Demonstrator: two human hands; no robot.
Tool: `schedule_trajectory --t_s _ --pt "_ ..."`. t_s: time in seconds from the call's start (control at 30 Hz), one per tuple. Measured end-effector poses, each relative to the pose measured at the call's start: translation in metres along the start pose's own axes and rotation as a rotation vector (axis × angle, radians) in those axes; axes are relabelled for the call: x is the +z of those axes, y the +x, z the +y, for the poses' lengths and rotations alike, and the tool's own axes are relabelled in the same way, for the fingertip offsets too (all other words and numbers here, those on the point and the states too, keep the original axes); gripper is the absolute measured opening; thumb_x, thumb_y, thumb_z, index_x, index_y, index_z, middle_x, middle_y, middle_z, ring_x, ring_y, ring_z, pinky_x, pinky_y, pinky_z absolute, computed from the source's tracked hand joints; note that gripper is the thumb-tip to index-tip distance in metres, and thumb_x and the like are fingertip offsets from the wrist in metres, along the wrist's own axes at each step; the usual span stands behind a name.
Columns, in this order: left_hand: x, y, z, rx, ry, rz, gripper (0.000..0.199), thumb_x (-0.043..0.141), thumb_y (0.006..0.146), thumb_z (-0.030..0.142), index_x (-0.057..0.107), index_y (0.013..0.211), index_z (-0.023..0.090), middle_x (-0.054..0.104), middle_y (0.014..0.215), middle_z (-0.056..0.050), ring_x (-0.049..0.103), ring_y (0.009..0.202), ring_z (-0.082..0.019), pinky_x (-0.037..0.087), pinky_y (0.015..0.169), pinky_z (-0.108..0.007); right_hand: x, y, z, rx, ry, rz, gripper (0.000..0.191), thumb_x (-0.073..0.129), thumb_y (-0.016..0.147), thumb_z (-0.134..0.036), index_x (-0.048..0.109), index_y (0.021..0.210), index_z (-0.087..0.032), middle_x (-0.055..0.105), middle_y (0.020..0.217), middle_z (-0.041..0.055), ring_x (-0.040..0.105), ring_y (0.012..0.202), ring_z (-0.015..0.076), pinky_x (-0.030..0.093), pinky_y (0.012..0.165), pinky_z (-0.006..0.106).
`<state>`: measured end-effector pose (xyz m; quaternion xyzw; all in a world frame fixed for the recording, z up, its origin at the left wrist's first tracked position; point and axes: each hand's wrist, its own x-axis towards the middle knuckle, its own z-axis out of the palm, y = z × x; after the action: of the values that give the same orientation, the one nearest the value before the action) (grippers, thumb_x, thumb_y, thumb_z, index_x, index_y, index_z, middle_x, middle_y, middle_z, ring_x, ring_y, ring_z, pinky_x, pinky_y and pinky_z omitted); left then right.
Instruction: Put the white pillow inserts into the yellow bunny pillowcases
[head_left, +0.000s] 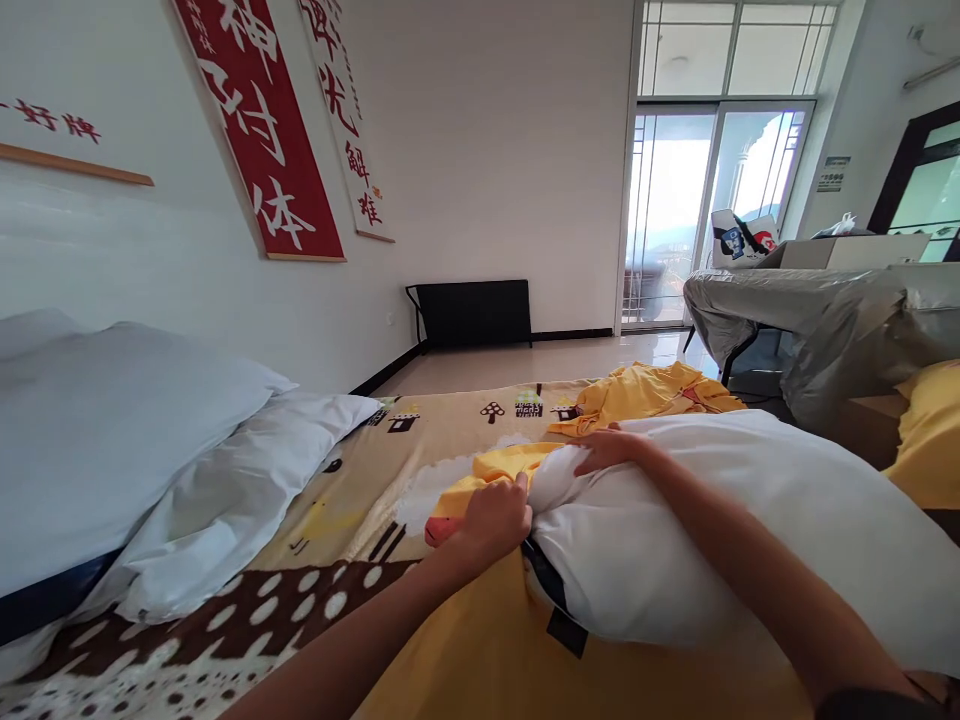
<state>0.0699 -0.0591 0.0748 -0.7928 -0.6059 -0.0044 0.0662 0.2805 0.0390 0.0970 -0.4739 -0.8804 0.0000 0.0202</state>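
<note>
A plump white pillow point(720, 540) lies across the right side of the bed, with a dark band and a black tag on its lower edge. My left hand point(495, 520) is closed on the edge of a yellow pillowcase point(461, 495), right beside the pillow's bunched end. My right hand point(606, 450) reaches over the pillow, its fingers curled onto the gathered white fabric; their tips are partly hard to make out. Part of the yellow case lies against the pillow's end, and a reddish print shows on it by my left hand.
More crumpled yellow cloth point(652, 392) lies beyond the pillow. Two white pillows point(150, 430) rest at the left on a patterned blanket point(330, 540). A plastic-covered table point(795, 285) stands at the right, and a black folded panel point(472, 312) leans against the far wall.
</note>
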Motion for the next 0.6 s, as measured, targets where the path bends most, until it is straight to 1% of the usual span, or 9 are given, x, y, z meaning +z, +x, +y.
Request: schedule_trajectory --t_s 0.07,0.13,0.23,0.33,0.43,0.53,0.6 --pt "0.0 0.008 0.005 -0.017 0.04 0.005 0.035 0.046 0.079 0.017 0.053 0.112 0.01 0.064 0.103 -0.017 0.061 0.096 -0.028 0.048 0.077 -0.038 0.016 -0.004 -0.008 0.03 -0.039 0.038 0.045 0.056 0.081 -0.049 0.066 0.11 -0.015 0.068 0.107 0.0148 0.062 0.1 0.0281 0.037 0.093 0.04" --pt "-0.001 0.02 0.007 -0.047 0.076 -0.009 0.034 0.05 0.079 0.015 0.055 0.111 0.009 0.062 0.11 -0.018 0.059 0.102 -0.028 0.048 0.08 -0.038 0.03 -0.009 -0.023 0.036 -0.075 0.098 0.038 0.05 0.087 -0.043 0.069 0.099 -0.012 0.07 0.097 0.0161 0.065 0.093 0.0269 0.037 0.091 0.039" --pt "-0.005 0.041 0.007 -0.101 0.123 -0.061 0.025 0.052 0.086 0.022 0.058 0.108 0.01 0.063 0.106 -0.013 0.061 0.097 -0.023 0.05 0.08 -0.038 0.039 -0.022 -0.045 -0.002 -0.107 0.167 0.03 0.051 0.087 -0.037 0.069 0.094 -0.014 0.071 0.094 0.0144 0.065 0.09 0.025 0.037 0.089 0.037" --pt "-0.012 0.058 0.011 -0.121 0.156 -0.08 0.025 0.053 0.089 0.032 0.059 0.105 0.013 0.063 0.103 -0.007 0.061 0.091 -0.018 0.051 0.079 -0.038 0.039 -0.036 -0.061 -0.057 -0.132 0.2 0.024 0.049 0.087 -0.027 0.069 0.088 -0.014 0.071 0.091 0.014 0.065 0.086 0.0242 0.039 0.084 0.035" --pt "-0.023 0.065 0.017 -0.107 0.175 -0.014 0.027 0.053 0.089 0.032 0.058 0.107 0.014 0.062 0.107 -0.007 0.06 0.094 -0.019 0.051 0.082 -0.04 0.036 -0.047 -0.078 -0.122 -0.16 0.212 0.022 0.049 0.085 -0.018 0.069 0.082 -0.013 0.07 0.083 0.0139 0.065 0.08 0.023 0.04 0.076 0.033" --pt "-0.035 0.067 0.022 -0.075 0.178 0.084 0.027 0.052 0.09 0.029 0.057 0.11 0.013 0.062 0.109 -0.009 0.06 0.097 -0.02 0.049 0.084 -0.041 0.034 -0.053 -0.095 -0.184 -0.176 0.228 0.021 0.049 0.085 -0.02 0.069 0.08 -0.014 0.07 0.08 0.0117 0.065 0.075 0.0221 0.041 0.07 0.032" --pt "-0.043 0.067 0.026 -0.039 0.169 0.131 0.023 0.049 0.089 0.022 0.058 0.109 0.012 0.064 0.105 -0.01 0.061 0.097 -0.022 0.049 0.083 -0.039 0.033 -0.053 -0.101 -0.204 -0.181 0.243 0.021 0.049 0.086 -0.019 0.069 0.08 -0.015 0.07 0.08 0.0101 0.065 0.074 0.0213 0.041 0.069 0.032"
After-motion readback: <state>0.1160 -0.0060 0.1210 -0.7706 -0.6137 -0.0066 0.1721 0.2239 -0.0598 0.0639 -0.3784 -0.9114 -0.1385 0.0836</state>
